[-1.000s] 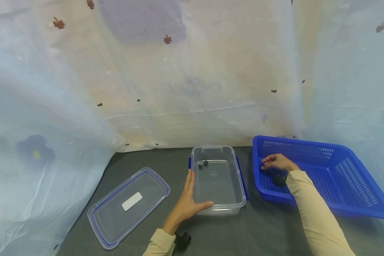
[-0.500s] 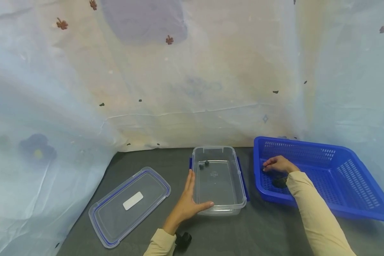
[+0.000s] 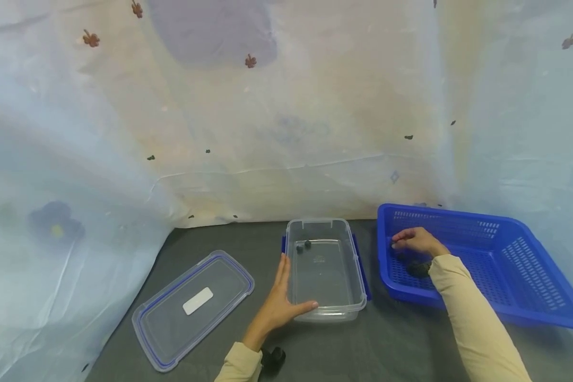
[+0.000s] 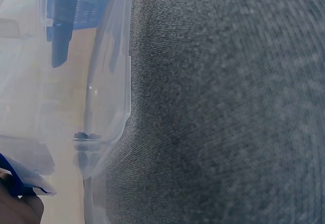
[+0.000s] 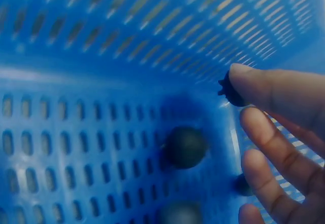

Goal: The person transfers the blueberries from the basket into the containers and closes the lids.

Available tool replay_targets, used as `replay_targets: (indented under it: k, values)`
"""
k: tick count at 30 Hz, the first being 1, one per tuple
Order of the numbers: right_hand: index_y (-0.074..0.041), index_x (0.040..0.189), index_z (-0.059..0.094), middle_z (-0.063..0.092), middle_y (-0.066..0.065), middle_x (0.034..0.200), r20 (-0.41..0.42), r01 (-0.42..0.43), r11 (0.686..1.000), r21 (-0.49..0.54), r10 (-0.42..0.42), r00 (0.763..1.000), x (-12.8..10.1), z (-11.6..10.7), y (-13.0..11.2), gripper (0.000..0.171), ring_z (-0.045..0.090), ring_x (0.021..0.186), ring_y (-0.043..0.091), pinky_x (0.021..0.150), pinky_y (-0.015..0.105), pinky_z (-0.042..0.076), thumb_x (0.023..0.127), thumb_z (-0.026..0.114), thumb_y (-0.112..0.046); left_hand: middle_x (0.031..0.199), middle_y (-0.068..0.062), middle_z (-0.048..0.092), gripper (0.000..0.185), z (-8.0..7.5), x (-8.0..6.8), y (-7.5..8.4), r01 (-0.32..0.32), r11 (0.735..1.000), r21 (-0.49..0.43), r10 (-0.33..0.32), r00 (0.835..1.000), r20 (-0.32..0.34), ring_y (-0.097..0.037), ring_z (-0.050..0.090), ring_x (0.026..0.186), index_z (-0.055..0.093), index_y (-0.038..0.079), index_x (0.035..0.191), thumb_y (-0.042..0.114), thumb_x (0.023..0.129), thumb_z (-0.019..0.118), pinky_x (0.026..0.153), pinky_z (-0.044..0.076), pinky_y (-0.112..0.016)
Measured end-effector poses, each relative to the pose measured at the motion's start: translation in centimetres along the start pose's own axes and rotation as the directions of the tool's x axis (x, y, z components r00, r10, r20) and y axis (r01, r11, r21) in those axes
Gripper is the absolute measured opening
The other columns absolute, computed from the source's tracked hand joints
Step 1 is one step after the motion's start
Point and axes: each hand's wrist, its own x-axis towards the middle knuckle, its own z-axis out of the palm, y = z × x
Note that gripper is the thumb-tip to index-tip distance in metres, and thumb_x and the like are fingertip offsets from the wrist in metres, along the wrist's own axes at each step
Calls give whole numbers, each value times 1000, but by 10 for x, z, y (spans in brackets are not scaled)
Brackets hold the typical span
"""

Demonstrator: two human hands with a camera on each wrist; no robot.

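My right hand [image 3: 417,241] is inside the blue basket [image 3: 546,254], near its left end. In the right wrist view its thumb and forefinger pinch a small dark blueberry [image 5: 234,89] with a pointed crown. Other dark round berries [image 5: 185,148] lie below on the slotted floor. My left hand [image 3: 279,305] rests against the clear plastic box [image 3: 327,307], straight fingers along its left side and thumb at the front rim. Two small dark berries [image 3: 307,244] lie near the back left inside the box.
A clear lid [image 3: 167,323] with a blue seal and white label lies on the dark grey table [image 3: 344,350], left of the box. Blue latches [image 3: 360,265] stick out at the box's sides. A patterned plastic sheet [image 3: 291,106] hangs behind.
My right hand stays at the basket's left end and lifts slightly, its fingertips shifting a little. The left hand and box keep their places.
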Motion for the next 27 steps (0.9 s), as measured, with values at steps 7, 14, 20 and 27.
replay_targets:
  k: [7, 14, 20, 27]
  values:
    - [8, 114, 63, 68, 18, 107, -63, 12, 1000, 23, -11, 998, -3, -7, -9, 37, 58, 107, 38, 96, 59, 39, 90, 71, -19, 161, -7, -12, 121, 0, -1, -1, -1, 1000, -4, 1, 1000, -10, -38, 1, 143, 0, 11, 156, 44, 75, 82, 105, 18, -66]
    - [6, 118, 62, 66, 17, 111, -88, 17, 999, 31, -14, 996, -12, -14, -22, 42, 59, 104, 35, 92, 54, 43, 91, 71, -25, 161, -7, -12, 121, 0, -1, -1, 1, 1000, -13, -1, 1000, -13, -38, 0, 143, 0, 11, 157, 44, 74, 83, 105, 17, -66]
    - [7, 120, 61, 65, 18, 110, -113, 57, 997, 50, -51, 992, -21, -18, -36, 46, 58, 102, 35, 92, 55, 43, 90, 71, -27, 161, -6, -11, 122, 0, -2, -1, 8, 1000, -1, -8, 1000, -20, -39, 2, 143, 0, 12, 157, 46, 74, 83, 104, 19, -67]
    - [5, 122, 59, 63, 19, 114, -149, 83, 993, 82, -70, 986, -31, -26, -48, 51, 58, 104, 31, 98, 55, 40, 90, 71, -32, 161, -5, -11, 121, 0, -2, -1, 7, 1000, 3, -7, 1000, -16, -39, 3, 143, 0, 13, 157, 46, 74, 82, 105, 19, -67]
